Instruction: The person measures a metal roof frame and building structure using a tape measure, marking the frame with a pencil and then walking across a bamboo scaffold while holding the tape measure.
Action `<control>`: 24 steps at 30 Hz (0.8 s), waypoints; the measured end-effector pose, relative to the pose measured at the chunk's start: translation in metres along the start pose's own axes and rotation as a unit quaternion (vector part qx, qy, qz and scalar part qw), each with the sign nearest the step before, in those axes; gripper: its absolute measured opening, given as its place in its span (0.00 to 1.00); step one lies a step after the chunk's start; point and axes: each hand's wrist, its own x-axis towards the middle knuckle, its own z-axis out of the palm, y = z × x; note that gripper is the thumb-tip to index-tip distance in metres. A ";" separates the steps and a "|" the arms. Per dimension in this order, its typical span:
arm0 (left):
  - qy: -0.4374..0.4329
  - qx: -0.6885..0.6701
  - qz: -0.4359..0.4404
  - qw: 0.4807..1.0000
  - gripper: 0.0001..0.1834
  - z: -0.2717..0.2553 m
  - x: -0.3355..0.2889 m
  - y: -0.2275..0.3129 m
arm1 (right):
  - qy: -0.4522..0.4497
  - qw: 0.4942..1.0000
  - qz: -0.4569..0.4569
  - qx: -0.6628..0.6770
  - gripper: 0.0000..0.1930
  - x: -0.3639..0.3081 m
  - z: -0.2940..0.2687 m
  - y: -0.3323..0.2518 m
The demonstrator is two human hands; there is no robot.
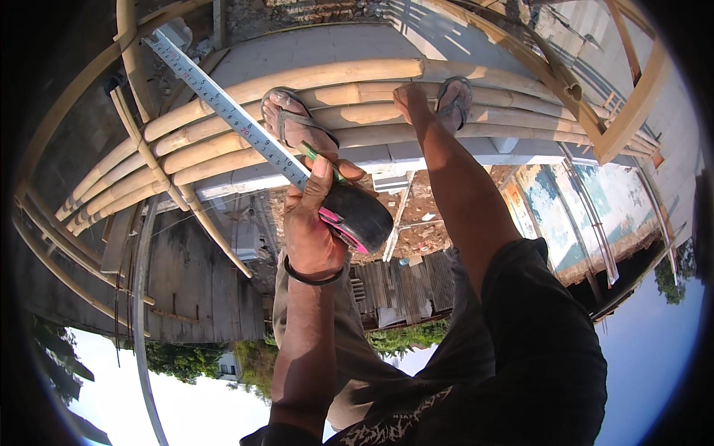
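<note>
My left hand [312, 215] is closed round a tape measure [361, 217] with a black and pink case. Its pale metal blade [230, 115] runs out to the upper left, above the bamboo poles [364, 93]. A thin green piece [311, 152] shows by my left thumb; I cannot tell what it is. My right hand [411, 101] is curled closed at the bamboo poles, just left of my right foot [452, 104] in its dark sandal. Its fingertips are hidden, so I cannot tell what they hold. My left foot [286, 123] also stands on the poles, partly behind the blade.
Bamboo uprights [132, 59] stand at the left, and a wooden frame [632, 104] rises at the right. A pale ledge [387, 156] runs beneath the poles. Far below are brown rubble ground [424, 208] and corrugated sheets [409, 286]. A gap lies between ledge and ground.
</note>
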 end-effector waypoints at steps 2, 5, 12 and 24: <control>-0.001 -0.003 0.008 1.000 0.08 0.001 -0.002 0.001 | 0.004 1.000 -0.006 0.016 0.08 -0.001 0.004 0.004; -0.014 -0.010 0.005 1.000 0.09 -0.002 -0.002 0.000 | 0.010 0.998 -0.018 0.053 0.08 -0.003 0.004 0.012; 0.010 -0.005 0.011 1.000 0.09 0.014 0.003 -0.005 | -0.005 0.979 -0.029 0.201 0.08 -0.018 -0.022 0.027; -0.090 -0.043 0.057 0.993 0.07 -0.012 0.000 -0.038 | 0.014 0.980 -0.194 0.039 0.13 -0.243 -0.134 0.006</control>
